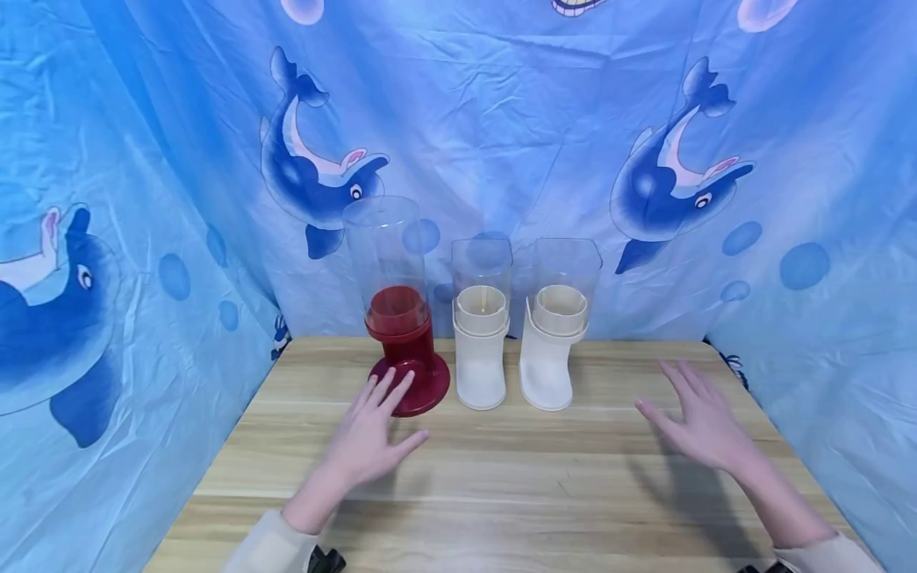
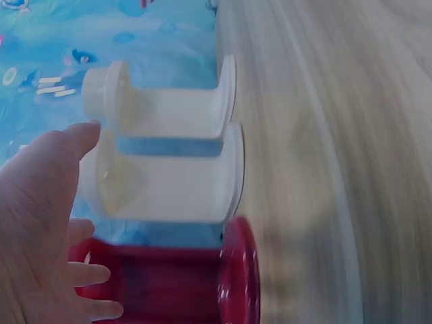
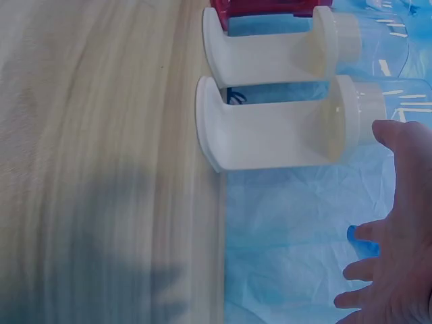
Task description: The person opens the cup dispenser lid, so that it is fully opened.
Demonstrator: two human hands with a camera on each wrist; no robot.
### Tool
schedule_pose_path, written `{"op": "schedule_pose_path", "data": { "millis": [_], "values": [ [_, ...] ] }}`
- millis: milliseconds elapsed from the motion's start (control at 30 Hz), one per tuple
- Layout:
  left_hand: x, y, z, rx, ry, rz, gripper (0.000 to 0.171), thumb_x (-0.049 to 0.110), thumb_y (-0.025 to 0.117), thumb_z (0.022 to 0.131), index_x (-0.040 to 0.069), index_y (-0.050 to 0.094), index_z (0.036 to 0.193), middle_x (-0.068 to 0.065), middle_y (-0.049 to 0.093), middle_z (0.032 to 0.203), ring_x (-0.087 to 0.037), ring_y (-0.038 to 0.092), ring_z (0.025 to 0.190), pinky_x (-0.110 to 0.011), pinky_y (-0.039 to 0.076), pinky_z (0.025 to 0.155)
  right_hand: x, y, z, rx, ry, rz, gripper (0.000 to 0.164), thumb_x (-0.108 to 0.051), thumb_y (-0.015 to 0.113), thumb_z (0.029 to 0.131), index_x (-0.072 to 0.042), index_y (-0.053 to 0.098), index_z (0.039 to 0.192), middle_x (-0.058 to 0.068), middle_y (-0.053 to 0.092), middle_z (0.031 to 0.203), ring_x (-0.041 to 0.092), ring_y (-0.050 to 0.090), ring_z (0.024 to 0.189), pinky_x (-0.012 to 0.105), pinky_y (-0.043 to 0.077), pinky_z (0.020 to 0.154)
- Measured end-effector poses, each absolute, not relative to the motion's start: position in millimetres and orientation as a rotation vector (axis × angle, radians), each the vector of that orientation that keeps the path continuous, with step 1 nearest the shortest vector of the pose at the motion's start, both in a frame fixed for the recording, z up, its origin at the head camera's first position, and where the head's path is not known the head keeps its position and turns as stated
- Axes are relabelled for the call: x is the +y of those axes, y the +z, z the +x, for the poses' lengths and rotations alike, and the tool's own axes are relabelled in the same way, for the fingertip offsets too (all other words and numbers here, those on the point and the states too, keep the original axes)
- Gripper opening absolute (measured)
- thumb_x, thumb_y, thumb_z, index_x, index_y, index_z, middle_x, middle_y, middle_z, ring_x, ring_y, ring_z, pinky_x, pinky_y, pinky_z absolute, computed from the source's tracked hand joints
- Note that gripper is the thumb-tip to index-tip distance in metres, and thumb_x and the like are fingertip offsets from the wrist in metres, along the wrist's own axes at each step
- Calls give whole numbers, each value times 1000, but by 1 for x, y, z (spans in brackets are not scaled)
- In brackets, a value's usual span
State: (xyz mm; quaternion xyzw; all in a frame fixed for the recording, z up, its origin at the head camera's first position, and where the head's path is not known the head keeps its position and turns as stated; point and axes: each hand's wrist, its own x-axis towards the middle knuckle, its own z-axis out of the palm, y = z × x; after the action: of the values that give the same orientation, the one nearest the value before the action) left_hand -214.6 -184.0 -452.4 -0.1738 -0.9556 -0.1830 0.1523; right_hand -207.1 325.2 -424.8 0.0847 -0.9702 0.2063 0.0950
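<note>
Three upright dispenser-like stands are lined up at the back of the table: a dark red one [image 1: 410, 348] and two white ones, the middle [image 1: 481, 368] and the right [image 1: 548, 372]. Each carries a clear tube on its ring-shaped top; the red stand's clear tube [image 1: 383, 239] is the tallest. My left hand [image 1: 364, 447], fingers spread, is nearest the red stand and overlaps its round base in the head view; contact cannot be told. Off to the right of the white stands, my right hand [image 1: 696, 423] hovers above the table with fingers extended. Both hands hold nothing.
A pale wood-grain table [image 1: 494, 493] lies under the hands. Blue cloth [image 1: 494, 143] printed with dolphins hangs close behind the stands and along both sides. Dark knotted bits [image 1: 282, 336] show near the table's back left corner.
</note>
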Motion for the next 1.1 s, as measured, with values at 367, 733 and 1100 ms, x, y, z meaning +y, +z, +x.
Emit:
{"op": "schedule_pose_path", "data": {
  "millis": [367, 733, 1100],
  "values": [
    [-104, -465, -239, -2709, -774, -727, 79, 49, 77, 95, 26, 44, 163, -8, 51, 164, -32, 51, 150, -57, 51, 117, 302, -405, -238, -2792, 716, 316, 91, -51, 59, 106, -2, 16, 169, 37, 12, 172, 65, 22, 153, 85, 23, 117],
    [-43, -471, -294, -2543, -987, -767, 60, 38, 69, 100, 13, 57, 153, -10, 63, 152, -26, 60, 142, -45, 51, 119, 282, -387, -260, -2748, 813, 385, 90, -49, 56, 108, -2, 11, 170, 34, 12, 174, 59, 18, 158, 79, 20, 124],
    [-6, -492, -330, -2493, -1000, -644, 63, 25, 77, 98, 4, 55, 153, -21, 69, 141, -32, 73, 118, -43, 61, 103, 266, -383, -274, -2736, 838, 392, 88, -52, 52, 109, -4, 12, 170, 32, 19, 173, 57, 22, 157, 76, 23, 125]
  ]
}}
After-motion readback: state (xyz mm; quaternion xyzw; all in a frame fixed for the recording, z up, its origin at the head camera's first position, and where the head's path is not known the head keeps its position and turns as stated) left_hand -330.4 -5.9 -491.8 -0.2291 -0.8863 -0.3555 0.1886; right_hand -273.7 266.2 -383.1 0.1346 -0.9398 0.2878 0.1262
